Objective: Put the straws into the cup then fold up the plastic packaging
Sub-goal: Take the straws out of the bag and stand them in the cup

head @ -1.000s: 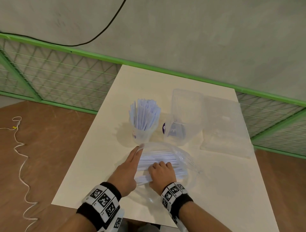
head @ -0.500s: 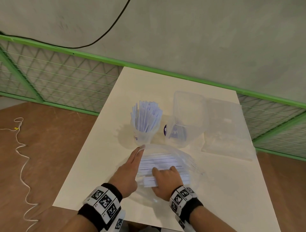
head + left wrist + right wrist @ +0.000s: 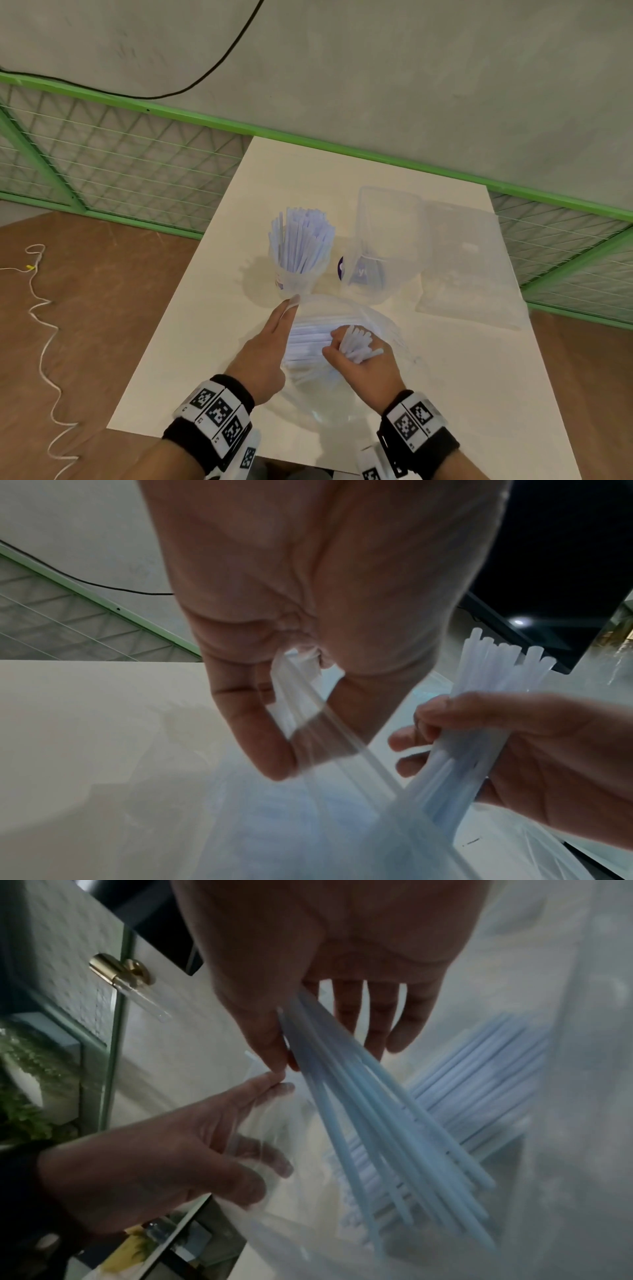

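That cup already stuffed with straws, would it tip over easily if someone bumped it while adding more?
Probably fairly tippy. The cup looks like thin clear plastic, so likely light, and the straws in it stand well above its rim and lean outward, which puts weight up high. It stands free on the table, nothing bracing it. Steadying it while the right hand adds its bundle seems wise.

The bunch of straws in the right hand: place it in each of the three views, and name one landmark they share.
Head: the bunch of straws is low and centre-right, ends sticking up from the right hand.
Left wrist: far right, fanned above the curled fingers.
Right wrist: centre, running down-right from the palm.
Shared landmark: the left hand pinching the plastic bag edge.
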`<state>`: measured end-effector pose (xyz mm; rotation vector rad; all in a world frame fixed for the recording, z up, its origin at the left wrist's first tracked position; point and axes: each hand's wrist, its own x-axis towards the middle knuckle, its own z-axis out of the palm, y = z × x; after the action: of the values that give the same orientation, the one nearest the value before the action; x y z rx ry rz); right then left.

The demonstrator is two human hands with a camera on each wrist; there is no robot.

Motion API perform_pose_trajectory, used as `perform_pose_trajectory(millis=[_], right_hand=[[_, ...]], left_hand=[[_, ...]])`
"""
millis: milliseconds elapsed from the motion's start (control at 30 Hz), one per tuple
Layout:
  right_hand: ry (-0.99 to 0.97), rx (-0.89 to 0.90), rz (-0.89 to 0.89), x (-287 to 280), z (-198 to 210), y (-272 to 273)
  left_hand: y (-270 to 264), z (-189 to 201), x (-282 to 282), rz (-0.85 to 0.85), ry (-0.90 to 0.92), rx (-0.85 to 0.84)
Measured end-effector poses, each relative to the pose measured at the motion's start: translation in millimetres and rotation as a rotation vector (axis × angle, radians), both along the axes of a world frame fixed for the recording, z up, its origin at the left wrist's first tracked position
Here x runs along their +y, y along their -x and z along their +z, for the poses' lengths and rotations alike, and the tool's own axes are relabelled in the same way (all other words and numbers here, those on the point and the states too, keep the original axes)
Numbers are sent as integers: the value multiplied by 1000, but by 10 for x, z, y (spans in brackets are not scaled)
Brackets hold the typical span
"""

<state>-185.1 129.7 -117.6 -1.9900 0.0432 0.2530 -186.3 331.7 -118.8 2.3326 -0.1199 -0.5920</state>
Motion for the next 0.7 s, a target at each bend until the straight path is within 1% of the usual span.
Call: perform_pose_trajectory(millis=[133, 233, 267, 400, 467, 533, 600, 700], right_hand=[[133, -45, 29, -39, 32, -67], [84, -93, 78, -96, 156, -74], [78, -92, 97, -117, 183, -64], [151, -22, 197, -198, 57, -37], [191, -8, 257, -213, 68, -48], [224, -50, 300, -221, 285, -164], [185, -104, 294, -205, 640, -360], [99, -237, 277, -122, 1219, -723]], left_hand=[[-5, -29, -1, 2, 3, 5], [-13, -61, 37, 1, 22, 0], [-12, -69, 49, -1, 26, -3], [-10, -29, 21, 1, 9, -1], [-11, -22, 9, -1, 10, -6], [-9, -33, 16, -2, 13, 1], [-2, -36, 23, -6, 7, -4], [8, -19, 15, -13, -9, -3]])
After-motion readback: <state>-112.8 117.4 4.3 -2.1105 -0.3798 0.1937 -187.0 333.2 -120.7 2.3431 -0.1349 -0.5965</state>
